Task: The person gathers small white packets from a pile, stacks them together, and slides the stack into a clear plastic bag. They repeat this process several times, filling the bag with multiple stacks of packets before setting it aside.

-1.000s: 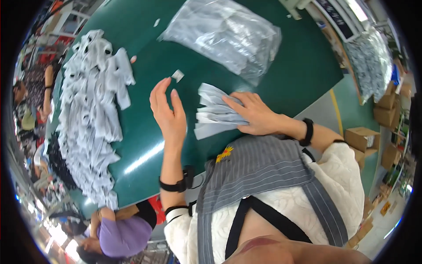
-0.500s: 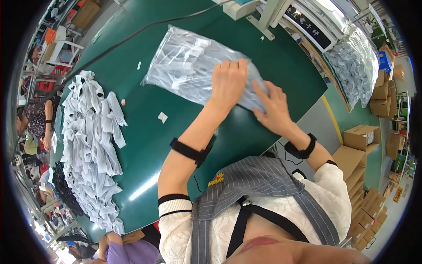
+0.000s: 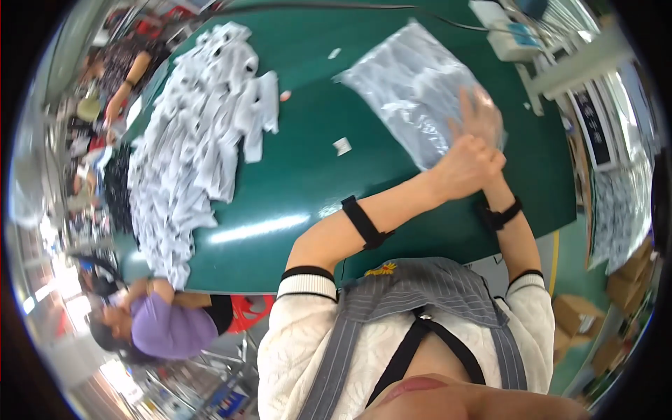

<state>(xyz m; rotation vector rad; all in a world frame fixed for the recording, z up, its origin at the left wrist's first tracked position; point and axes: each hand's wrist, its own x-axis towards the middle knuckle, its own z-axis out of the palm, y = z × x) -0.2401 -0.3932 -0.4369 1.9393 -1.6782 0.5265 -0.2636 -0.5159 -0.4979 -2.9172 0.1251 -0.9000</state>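
Note:
A clear plastic bag [image 3: 409,80] filled with white-grey pieces lies on the green table [image 3: 315,189], at the far right. My left hand [image 3: 467,164] reaches across my body and is closed in a fist on the bag's near edge. Just beyond it, my right hand [image 3: 483,112] lies flat with its fingers apart at the bag's right side. It looks partly covered by the plastic film. Both wrists wear black bands.
A long heap of white fabric pieces [image 3: 203,133] covers the table's left side. A small white scrap [image 3: 341,145] lies mid-table. A white device with a cable [image 3: 507,38] stands at the far right corner. A person in purple [image 3: 161,325] sits lower left. Cardboard boxes [image 3: 626,276] stand at the right.
One second ago my right hand held a stack of white pieces near me and my left hand was raised and open. Both hands have since reached out to the plastic bag.

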